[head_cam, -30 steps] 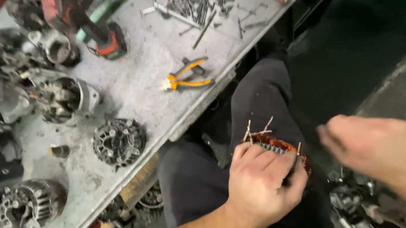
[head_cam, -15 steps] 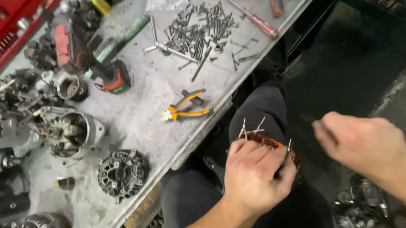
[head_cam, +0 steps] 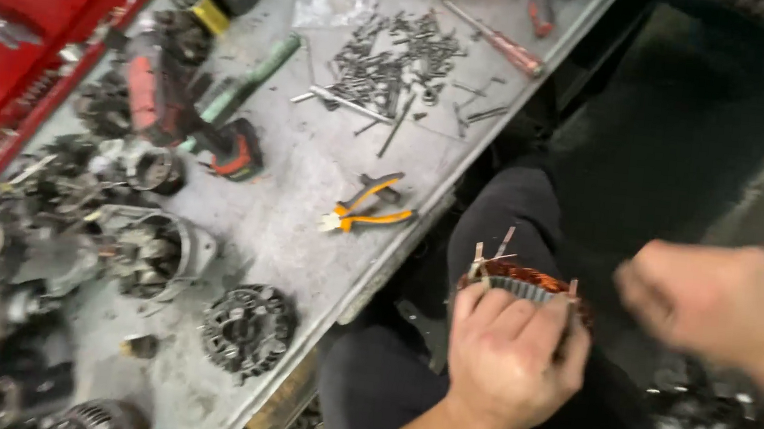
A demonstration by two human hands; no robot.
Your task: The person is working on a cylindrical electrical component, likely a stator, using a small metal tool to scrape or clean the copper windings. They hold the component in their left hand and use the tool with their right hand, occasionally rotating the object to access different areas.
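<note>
The left hand [head_cam: 511, 356] wraps its fingers over a ring-shaped coil [head_cam: 526, 283] of ribbed grey metal and shiny copper wire, held over the lap, thin stiff wire ends pointing up. The right hand [head_cam: 718, 299], blurred, hovers just right of it, fingers curled; its grip cannot be told. Orange-handled pliers [head_cam: 365, 210] lie up-left on the scuffed grey bench [head_cam: 311, 169].

We see two bare hands and forearms, with no gloves, rings, watch or sleeves on any part that shows. The left hand [head_cam: 514, 351] is sharp enough for us to make out knuckles and short nails, with its forearm uncovered down to the frame's lower edge. The right hand [head_cam: 723, 298] is smeared by motion blur (so we cannot tell finer detail there). Below them we see dark trousers [head_cam: 515, 210], plain black cloth over the knee and thigh.
</note>
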